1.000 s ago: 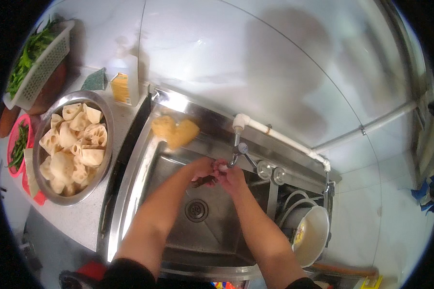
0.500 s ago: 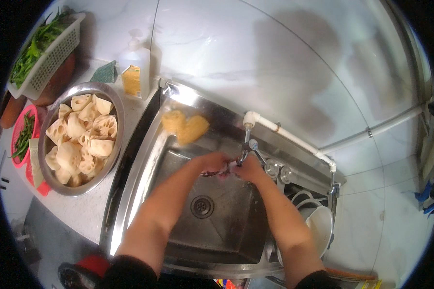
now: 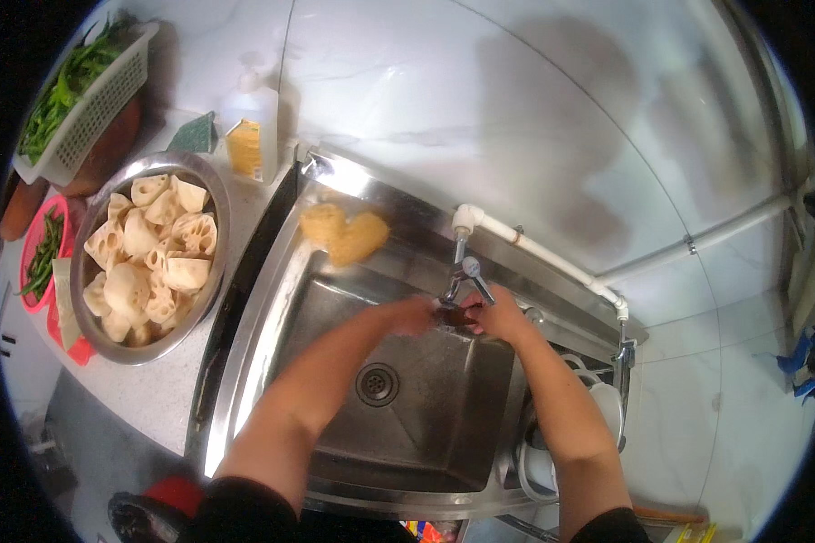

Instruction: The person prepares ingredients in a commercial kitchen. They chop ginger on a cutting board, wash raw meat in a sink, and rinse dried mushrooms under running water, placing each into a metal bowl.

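Over the steel sink (image 3: 426, 434), my two hands meet just below the metal tap (image 3: 457, 262). My left hand (image 3: 412, 315) is closed and smeared by motion. Its fingertips reach a small dark brown thing (image 3: 455, 317) under the spout, whose kind I cannot make out. From the other side my right hand (image 3: 503, 319) comes up to it with curled fingers. The tip of the tap lever (image 3: 480, 282) lies against or just in front of this hand; contact is uncertain. A yellow sponge-like cloth (image 3: 344, 235) rests on the sink's back left ledge.
Left on the counter (image 3: 167, 389) stands a steel bowl (image 3: 219, 271) of peeled lotus root pieces. Beyond it are a white basket (image 3: 109, 113) of green peppers, a pink basket (image 3: 29, 262), a green scouring pad (image 3: 193, 134) and a bottle (image 3: 249, 136). White pots (image 3: 607, 407) sit right.
My right hand has shifted right and slightly up, toward the tap lever. The dark thing now shows between the hands. My left hand has stayed near the spout.
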`<state>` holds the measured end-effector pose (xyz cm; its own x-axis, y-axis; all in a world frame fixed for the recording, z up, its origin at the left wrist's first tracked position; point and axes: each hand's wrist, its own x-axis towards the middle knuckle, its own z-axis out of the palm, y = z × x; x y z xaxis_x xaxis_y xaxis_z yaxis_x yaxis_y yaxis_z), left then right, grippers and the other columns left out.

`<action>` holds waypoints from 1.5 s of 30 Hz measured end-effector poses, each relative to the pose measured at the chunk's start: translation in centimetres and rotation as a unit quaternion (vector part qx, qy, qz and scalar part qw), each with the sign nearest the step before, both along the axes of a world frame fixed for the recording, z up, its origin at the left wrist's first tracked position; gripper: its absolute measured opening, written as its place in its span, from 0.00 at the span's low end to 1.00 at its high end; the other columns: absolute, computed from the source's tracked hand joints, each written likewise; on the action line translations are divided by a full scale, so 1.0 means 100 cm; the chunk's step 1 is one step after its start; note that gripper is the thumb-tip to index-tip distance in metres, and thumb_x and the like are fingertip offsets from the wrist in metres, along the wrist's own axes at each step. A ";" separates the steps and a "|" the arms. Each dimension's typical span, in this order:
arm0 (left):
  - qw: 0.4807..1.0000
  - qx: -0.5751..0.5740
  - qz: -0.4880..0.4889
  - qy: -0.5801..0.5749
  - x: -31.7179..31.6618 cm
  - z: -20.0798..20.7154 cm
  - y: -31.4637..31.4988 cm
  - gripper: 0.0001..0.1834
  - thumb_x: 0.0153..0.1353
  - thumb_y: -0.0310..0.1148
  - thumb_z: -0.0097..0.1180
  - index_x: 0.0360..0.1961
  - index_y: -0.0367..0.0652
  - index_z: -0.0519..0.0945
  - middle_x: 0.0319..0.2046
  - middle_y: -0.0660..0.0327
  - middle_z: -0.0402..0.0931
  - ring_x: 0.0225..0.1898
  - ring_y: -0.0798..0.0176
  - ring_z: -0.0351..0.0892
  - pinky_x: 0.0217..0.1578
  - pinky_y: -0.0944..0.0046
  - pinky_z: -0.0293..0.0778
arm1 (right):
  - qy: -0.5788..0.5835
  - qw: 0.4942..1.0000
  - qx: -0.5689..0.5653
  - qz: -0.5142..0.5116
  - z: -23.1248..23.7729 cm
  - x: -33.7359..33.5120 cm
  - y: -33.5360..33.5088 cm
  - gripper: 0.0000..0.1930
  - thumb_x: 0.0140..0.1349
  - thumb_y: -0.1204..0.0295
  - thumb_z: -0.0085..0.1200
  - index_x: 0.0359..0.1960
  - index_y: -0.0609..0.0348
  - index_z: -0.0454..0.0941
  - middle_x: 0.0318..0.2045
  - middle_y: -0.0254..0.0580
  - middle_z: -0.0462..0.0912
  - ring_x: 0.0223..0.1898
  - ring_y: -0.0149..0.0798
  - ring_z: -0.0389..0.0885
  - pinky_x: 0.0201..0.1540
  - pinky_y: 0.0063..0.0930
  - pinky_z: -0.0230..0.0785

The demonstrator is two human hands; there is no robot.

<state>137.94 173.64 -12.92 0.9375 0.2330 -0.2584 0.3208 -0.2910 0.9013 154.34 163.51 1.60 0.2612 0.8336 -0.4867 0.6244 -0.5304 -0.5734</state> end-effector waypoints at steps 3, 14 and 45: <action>0.997 0.068 0.037 0.003 -0.016 0.023 0.001 0.14 0.67 0.38 0.55 0.46 0.40 0.81 0.39 0.46 0.84 0.42 0.44 0.84 0.42 0.45 0.76 | 0.062 0.994 0.040 -0.081 -0.001 -0.009 0.002 0.06 0.61 0.84 0.58 0.39 0.67 0.82 0.32 0.44 0.84 0.31 0.38 0.87 0.31 0.31 0.84; 0.983 0.151 0.050 -0.093 -0.077 -0.036 0.024 0.14 0.66 0.39 0.53 0.38 0.39 0.84 0.35 0.45 0.81 0.40 0.40 0.80 0.43 0.45 0.74 | 0.351 0.898 0.093 -0.248 -0.082 -0.048 0.016 0.08 0.58 0.90 0.56 0.38 0.71 0.76 0.41 0.54 0.81 0.43 0.51 0.86 0.46 0.42 0.87; 0.973 0.095 0.186 -0.097 -0.022 0.012 -0.022 0.08 0.61 0.30 0.54 0.39 0.39 0.81 0.38 0.42 0.81 0.43 0.33 0.79 0.42 0.43 0.75 | 0.177 0.949 0.137 -0.223 -0.028 -0.013 -0.044 0.10 0.58 0.93 0.52 0.34 0.70 0.82 0.36 0.47 0.84 0.36 0.40 0.85 0.41 0.32 0.86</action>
